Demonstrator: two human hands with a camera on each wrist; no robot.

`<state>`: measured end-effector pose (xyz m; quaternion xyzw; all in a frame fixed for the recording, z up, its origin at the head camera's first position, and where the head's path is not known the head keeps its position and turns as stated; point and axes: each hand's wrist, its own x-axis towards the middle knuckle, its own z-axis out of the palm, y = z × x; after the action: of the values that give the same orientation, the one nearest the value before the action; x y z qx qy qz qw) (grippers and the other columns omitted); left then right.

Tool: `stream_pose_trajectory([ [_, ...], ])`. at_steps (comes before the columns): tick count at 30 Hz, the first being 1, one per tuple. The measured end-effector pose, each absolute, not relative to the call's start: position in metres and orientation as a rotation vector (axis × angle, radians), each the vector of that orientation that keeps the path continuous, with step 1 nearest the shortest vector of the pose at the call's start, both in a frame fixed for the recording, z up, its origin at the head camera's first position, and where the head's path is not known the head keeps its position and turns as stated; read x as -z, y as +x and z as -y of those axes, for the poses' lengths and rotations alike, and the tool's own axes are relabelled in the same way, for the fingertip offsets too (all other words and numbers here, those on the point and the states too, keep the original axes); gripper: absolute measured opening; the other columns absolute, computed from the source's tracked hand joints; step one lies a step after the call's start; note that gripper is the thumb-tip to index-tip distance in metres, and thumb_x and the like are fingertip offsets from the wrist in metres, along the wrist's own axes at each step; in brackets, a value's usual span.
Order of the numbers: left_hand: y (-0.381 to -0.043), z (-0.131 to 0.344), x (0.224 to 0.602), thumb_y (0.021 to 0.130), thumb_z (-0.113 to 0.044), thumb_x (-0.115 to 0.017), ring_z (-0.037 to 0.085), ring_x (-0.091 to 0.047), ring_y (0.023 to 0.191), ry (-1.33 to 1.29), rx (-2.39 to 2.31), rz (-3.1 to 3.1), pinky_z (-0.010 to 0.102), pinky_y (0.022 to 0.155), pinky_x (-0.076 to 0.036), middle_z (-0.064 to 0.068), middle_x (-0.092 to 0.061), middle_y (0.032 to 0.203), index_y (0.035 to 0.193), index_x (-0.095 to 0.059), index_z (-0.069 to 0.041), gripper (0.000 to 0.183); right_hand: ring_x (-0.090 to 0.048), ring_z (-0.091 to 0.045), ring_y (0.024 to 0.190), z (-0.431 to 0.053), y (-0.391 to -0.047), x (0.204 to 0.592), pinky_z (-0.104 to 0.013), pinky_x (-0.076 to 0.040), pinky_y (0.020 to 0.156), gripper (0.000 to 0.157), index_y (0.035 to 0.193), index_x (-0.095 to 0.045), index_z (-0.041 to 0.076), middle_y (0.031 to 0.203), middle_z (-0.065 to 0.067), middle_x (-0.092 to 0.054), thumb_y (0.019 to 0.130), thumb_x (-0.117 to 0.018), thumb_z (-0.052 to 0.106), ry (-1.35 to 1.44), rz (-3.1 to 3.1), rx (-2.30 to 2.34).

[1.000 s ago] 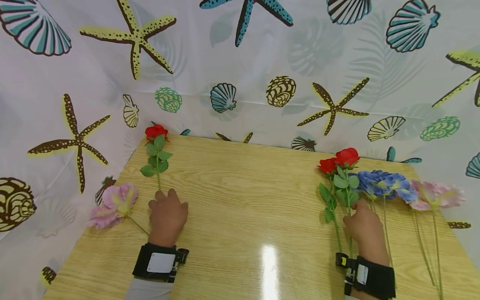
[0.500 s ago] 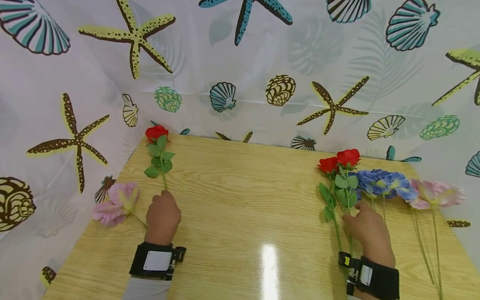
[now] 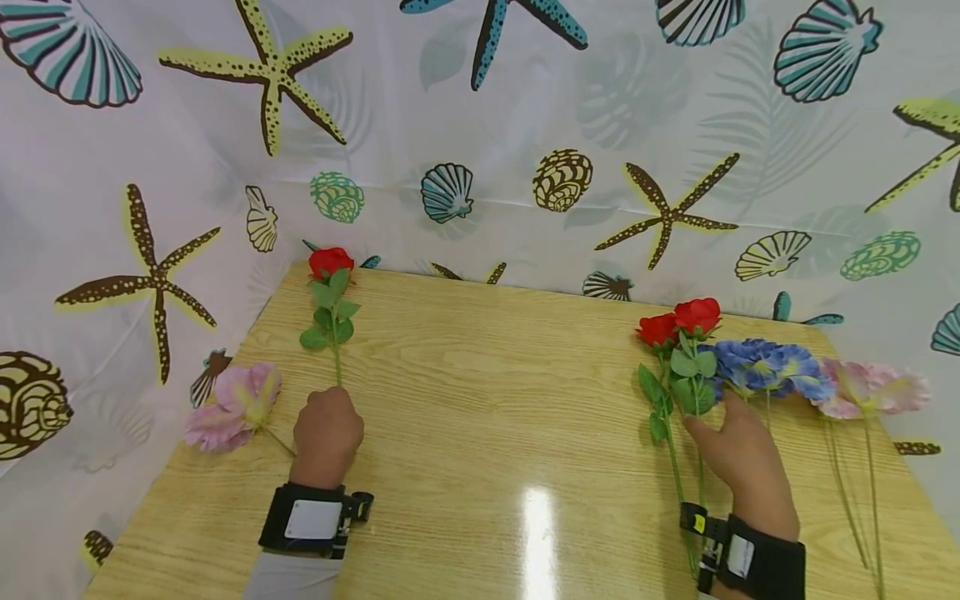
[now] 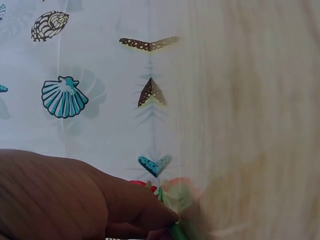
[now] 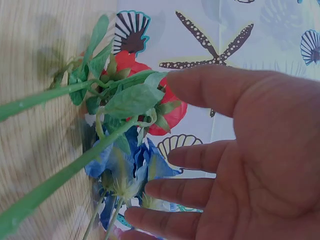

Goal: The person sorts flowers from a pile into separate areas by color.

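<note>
On the left side of the table, my left hand (image 3: 328, 437) pinches the green stem of a red rose (image 3: 331, 262), whose leafy top points toward the back edge. In the left wrist view the thumb and fingertips meet on that stem (image 4: 176, 231). A pink flower (image 3: 242, 400) lies just left of this hand. At the right, my right hand (image 3: 742, 450) hovers beside two red roses (image 3: 697, 317) and blue flowers (image 3: 772, 368). Its thumb and fingers (image 5: 200, 92) are extended and apart in the right wrist view, with nothing held; the thumb tip is close to a rose leaf.
Pale pink flowers (image 3: 870, 390) with long thin stems lie at the far right. The wooden table (image 3: 487, 392) runs between the hands. A curtain (image 3: 510, 125) printed with shells and starfish hangs behind and along the left side.
My left fingers, spread over the stem before, have closed on it, and the rose has shifted slightly right. My right hand has moved a little right, while its roses stay nearly in place.
</note>
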<state>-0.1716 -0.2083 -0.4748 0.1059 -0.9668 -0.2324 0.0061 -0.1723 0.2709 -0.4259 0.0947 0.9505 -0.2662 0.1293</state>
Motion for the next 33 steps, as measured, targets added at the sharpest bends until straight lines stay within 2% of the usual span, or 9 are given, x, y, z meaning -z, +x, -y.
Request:
stream_pose_trajectory([
  [4, -0.173, 0.209, 0.477, 0.086, 0.004, -0.044, 0.042, -0.052, 0.059, 0.349, 0.738, 3.002, 0.051, 0.048, -0.044, 0.024, -0.048, 0.071, 0.082, -0.053, 0.011, 0.013, -0.015, -0.059, 0.123, -0.271, -0.174, 0.426, -0.068, -0.023, 0.091, 0.099, 0.144, 0.006, -0.006, 0.141, -0.040, -0.008, 0.089, -0.039, 0.063, 0.265, -2.750, 0.808],
  [9, -0.176, 0.208, 0.479, 0.086, 0.002, -0.044, 0.043, -0.053, 0.060, 0.356, 0.771, 2.964, 0.052, 0.049, -0.043, 0.025, -0.048, 0.073, 0.091, -0.048, 0.010, 0.010, -0.018, -0.059, 0.122, -0.269, -0.174, 0.426, -0.067, -0.025, 0.090, 0.096, 0.144, 0.005, -0.005, 0.140, -0.040, -0.012, 0.090, -0.039, 0.061, 0.261, -2.767, 0.809],
  [15, -0.177, 0.204, 0.476, 0.083, 0.003, -0.046, 0.045, -0.055, 0.066, 0.339, 0.793, 2.918, 0.054, 0.051, -0.043, 0.027, -0.054, 0.078, 0.106, -0.050, 0.008, 0.024, -0.017, -0.059, 0.122, -0.266, -0.175, 0.425, -0.068, -0.024, 0.090, 0.095, 0.144, 0.003, -0.006, 0.140, -0.040, -0.011, 0.090, -0.039, 0.060, 0.276, -2.786, 0.796],
  [18, -0.178, 0.203, 0.475, 0.081, 0.004, -0.047, 0.041, -0.056, 0.065, 0.333, 0.818, 2.926, 0.049, 0.048, -0.043, 0.025, -0.058, 0.079, 0.116, -0.051, 0.005, 0.035, -0.016, -0.059, 0.122, -0.265, -0.177, 0.425, -0.069, -0.024, 0.090, 0.093, 0.145, 0.001, -0.006, 0.140, -0.040, -0.011, 0.091, -0.040, 0.058, 0.271, -2.795, 0.790],
  [20, -0.179, 0.201, 0.474, 0.083, 0.004, -0.047, 0.035, -0.055, 0.057, 0.318, 0.881, 2.946, 0.043, 0.043, -0.040, 0.021, -0.060, 0.074, 0.123, -0.049, 0.002, 0.041, -0.015, -0.060, 0.122, -0.265, -0.177, 0.425, -0.069, -0.023, 0.090, 0.093, 0.145, 0.001, -0.006, 0.140, -0.041, -0.011, 0.091, -0.040, 0.058, 0.268, -2.799, 0.788],
  [24, -0.182, 0.197, 0.472, 0.088, -0.001, -0.047, 0.021, -0.048, 0.048, 0.235, 1.063, 2.950, 0.032, 0.041, -0.036, 0.013, -0.060, 0.075, 0.130, -0.045, -0.001, 0.041, -0.020, -0.059, 0.121, -0.262, -0.177, 0.424, -0.068, -0.026, 0.090, 0.092, 0.145, -0.001, -0.005, 0.139, -0.040, -0.015, 0.091, -0.040, 0.058, 0.272, -2.821, 0.788],
  [28, -0.185, 0.191, 0.471, 0.090, -0.006, -0.053, 0.019, -0.055, 0.063, 0.167, 1.215, 2.887, 0.032, 0.051, -0.043, 0.012, -0.063, 0.092, 0.129, -0.047, -0.004, 0.039, -0.032, -0.056, 0.116, -0.254, -0.179, 0.425, -0.066, -0.030, 0.088, 0.089, 0.145, -0.007, -0.006, 0.138, -0.038, -0.023, 0.091, -0.040, 0.057, 0.275, -2.873, 0.816],
  [33, -0.188, 0.179, 0.470, 0.089, -0.008, -0.059, 0.022, -0.059, 0.074, 0.139, 1.427, 2.806, 0.033, 0.058, -0.046, 0.012, -0.062, 0.096, 0.127, -0.049, -0.009, 0.040, -0.037, -0.053, 0.115, -0.242, -0.181, 0.426, -0.064, -0.033, 0.087, 0.081, 0.145, -0.016, -0.006, 0.138, -0.035, -0.029, 0.093, -0.042, 0.051, 0.270, -2.961, 0.901],
])
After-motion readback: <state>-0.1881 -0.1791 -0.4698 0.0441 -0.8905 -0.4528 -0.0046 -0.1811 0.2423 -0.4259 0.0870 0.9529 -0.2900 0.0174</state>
